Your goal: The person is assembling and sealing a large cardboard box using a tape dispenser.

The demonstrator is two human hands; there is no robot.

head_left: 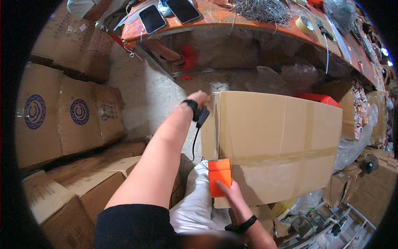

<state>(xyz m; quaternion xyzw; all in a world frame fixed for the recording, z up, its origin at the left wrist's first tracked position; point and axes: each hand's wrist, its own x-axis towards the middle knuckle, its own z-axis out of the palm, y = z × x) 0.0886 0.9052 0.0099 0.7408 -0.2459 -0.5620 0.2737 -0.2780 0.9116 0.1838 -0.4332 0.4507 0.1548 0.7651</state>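
A large cardboard box (265, 124) lies in front of me, brown tape running along its seam and across its right part. My left hand (201, 98) is stretched out to its far left corner; the fingers look curled, and what they hold, if anything, is hidden. On that wrist sits a black band with a dark box-shaped device (202, 117) and a hanging cable. Closed around a flat bright orange holder (219, 177), my right hand (233, 194) is low at the box's near left side, thumb on top. The holder's exact kind is unclear.
Beyond the box stands an orange-topped workbench (215, 16) with two phones (152, 19), a tangle of wire (263, 11) and a tape roll (304, 25). Stacked cartons (49, 112) line the left. A small fan (368, 163) and a metal rack (356, 220) are at right.
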